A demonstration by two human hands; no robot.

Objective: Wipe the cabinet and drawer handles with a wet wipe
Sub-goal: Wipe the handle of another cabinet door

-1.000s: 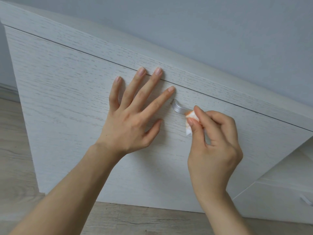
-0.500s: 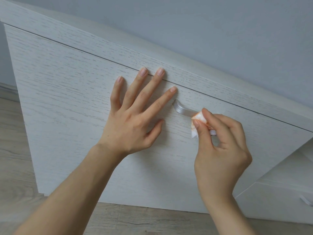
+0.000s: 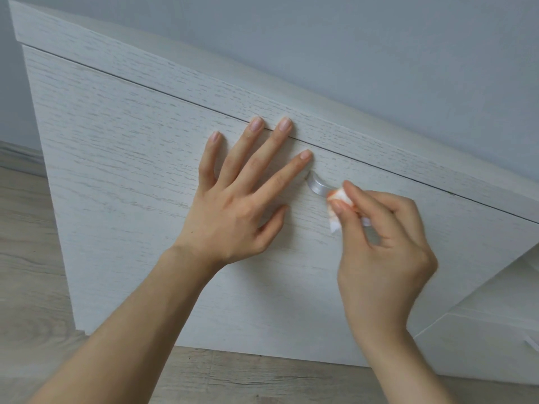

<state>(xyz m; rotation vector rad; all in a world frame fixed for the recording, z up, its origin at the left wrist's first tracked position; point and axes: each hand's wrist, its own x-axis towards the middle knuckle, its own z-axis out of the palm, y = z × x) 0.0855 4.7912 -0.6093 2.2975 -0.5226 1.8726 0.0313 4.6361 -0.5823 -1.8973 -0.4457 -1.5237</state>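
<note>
- Presses wet wipe (image 3: 338, 205) against handle (image 3: 319, 188), pinched in right hand (image 3: 385, 258) grip.
- Braces drawer front (image 3: 131, 170) with flat, empty left hand (image 3: 233, 217).
- Likely leaves lower-right handle (image 3: 532, 344) pending.

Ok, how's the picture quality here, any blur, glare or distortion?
Head view: soft, even light, faint shadow beside the left hand; right hand slightly motion-blurred near the wet wipe; mild sheen, no harsh glare, on the handle; the cabinet looks tilted in the wide-angle frame.

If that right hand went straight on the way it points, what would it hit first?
The right hand would slide its wipe along the handle, then probably reach the left hand.
</note>
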